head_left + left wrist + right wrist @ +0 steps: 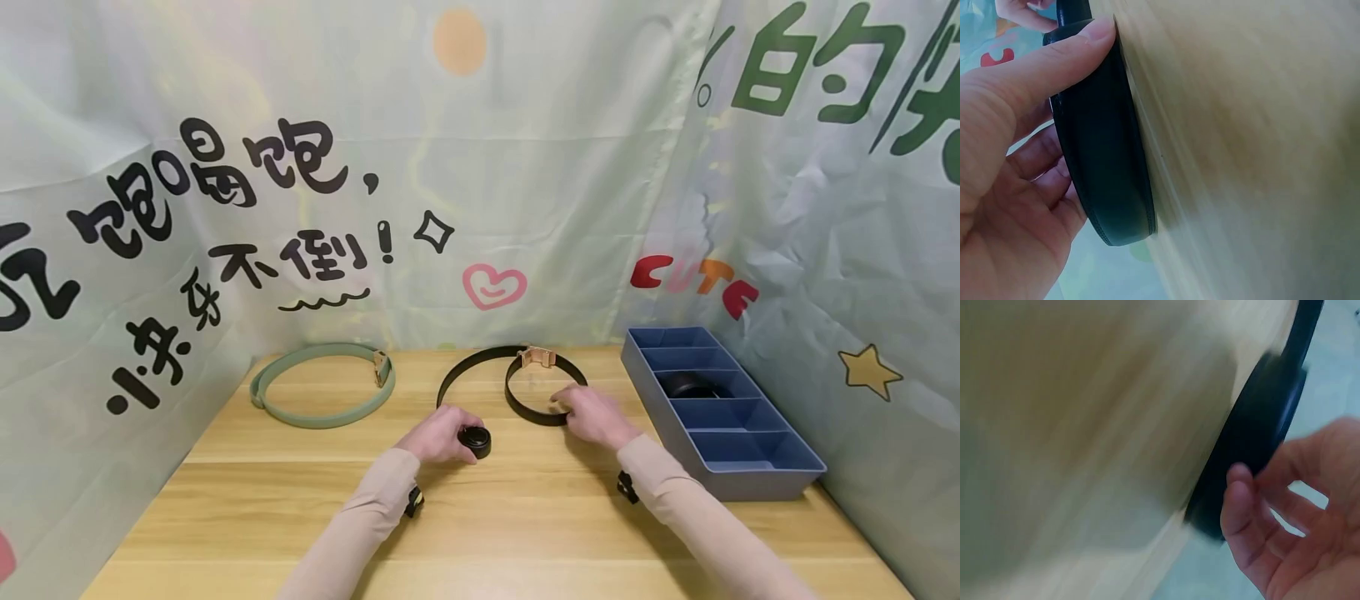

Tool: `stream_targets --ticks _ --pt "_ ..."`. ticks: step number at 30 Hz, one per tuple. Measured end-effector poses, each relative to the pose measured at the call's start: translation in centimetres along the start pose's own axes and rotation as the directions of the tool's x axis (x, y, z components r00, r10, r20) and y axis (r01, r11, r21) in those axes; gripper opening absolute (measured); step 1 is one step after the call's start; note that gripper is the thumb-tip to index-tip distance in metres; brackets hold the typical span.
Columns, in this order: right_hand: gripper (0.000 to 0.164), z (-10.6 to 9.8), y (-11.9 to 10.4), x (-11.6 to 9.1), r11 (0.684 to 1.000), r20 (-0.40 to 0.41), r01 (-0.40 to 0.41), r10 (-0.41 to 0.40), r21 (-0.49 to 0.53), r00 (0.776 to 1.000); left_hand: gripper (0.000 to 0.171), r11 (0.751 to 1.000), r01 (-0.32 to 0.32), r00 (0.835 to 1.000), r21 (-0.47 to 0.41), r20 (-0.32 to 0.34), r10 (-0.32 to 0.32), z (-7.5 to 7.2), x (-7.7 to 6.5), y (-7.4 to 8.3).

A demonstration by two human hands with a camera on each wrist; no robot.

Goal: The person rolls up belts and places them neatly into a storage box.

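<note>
A black belt (pixel 472 360) with a rose-gold buckle (pixel 537 357) stands on edge on the table. Its far end is wound into a tight small roll (pixel 480 442), which my left hand (pixel 444 435) grips between thumb and fingers. Close up in the left wrist view, the thumb (pixel 1075 56) presses the upper edge of the black strap (pixel 1107 156). At the buckle end, the belt forms a wider loop, and my right hand (pixel 597 417) holds the right side of it. Bent fingers (pixel 1244 519) lie against the blurred dark strap (pixel 1250 425) in the right wrist view.
To the left, a green belt (pixel 318 422) lies in a large loop. A grey-blue divided box (pixel 757 487) stands at the right, with a rolled black belt (pixel 686 384) in its middle compartment. Printed cloth (pixel 570 192) closes off the wooden table (pixel 300 508) behind and at both sides.
</note>
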State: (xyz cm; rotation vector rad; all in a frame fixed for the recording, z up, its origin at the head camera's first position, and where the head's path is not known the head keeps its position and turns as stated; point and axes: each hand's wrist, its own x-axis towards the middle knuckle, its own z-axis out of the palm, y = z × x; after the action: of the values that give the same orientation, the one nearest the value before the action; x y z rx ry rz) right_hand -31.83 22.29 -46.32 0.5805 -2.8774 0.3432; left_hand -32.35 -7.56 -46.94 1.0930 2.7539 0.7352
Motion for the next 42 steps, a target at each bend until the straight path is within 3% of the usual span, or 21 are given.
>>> stream_targets --ticks 4,8,13,18,21,25,29,36,42 --pt "0.029 0.8 -2.2 0.0 0.996 0.012 0.070 -0.071 0.055 0.997 0.039 1.000 0.015 1.000 0.017 -0.003 -0.015 0.1 -0.1 0.1" --pt "0.004 1.3 -2.7 0.4 0.997 -0.083 0.061 -0.057 0.045 0.995 0.042 0.999 0.023 1.000 0.047 -0.010 -0.022 0.0 -0.2 0.5" --pt "0.016 1.2 -1.5 1.0 1.000 -0.201 0.006 -0.002 0.018 0.980 0.042 0.995 0.045 0.999 0.092 -0.023 -0.044 -0.1 -0.1 1.0" --pt "0.018 1.0 -1.7 0.8 0.999 -0.221 -0.027 0.034 0.035 0.975 0.038 0.991 0.072 0.997 0.115 -0.040 -0.068 0.0 0.1 1.5" --pt "0.022 1.1 -3.1 0.6 0.997 -0.208 0.023 -0.008 0.071 0.978 0.037 0.988 0.086 0.995 0.131 -0.059 -0.079 0.2 0.2 1.8" --pt "0.021 1.4 -5.5 0.2 0.978 -0.135 0.160 -0.142 0.134 0.981 0.034 0.982 0.102 0.992 0.160 -0.090 -0.089 0.5 0.5 2.2" --pt "0.022 2.0 -7.5 -0.2 0.949 -0.070 0.286 -0.279 0.133 0.958 0.032 0.975 0.122 0.989 0.183 -0.102 -0.104 0.9 0.9 2.5" --pt "0.012 2.5 -8.6 -0.3 0.943 -0.027 0.329 -0.328 0.055 0.944 0.030 0.966 0.124 0.985 0.226 -0.144 -0.093 1.4 1.4 2.8" --pt "0.006 2.5 -8.6 0.2 0.913 0.046 0.398 -0.403 0.090 0.914 0.036 0.960 0.095 0.984 0.265 -0.172 -0.050 1.6 1.5 3.1"
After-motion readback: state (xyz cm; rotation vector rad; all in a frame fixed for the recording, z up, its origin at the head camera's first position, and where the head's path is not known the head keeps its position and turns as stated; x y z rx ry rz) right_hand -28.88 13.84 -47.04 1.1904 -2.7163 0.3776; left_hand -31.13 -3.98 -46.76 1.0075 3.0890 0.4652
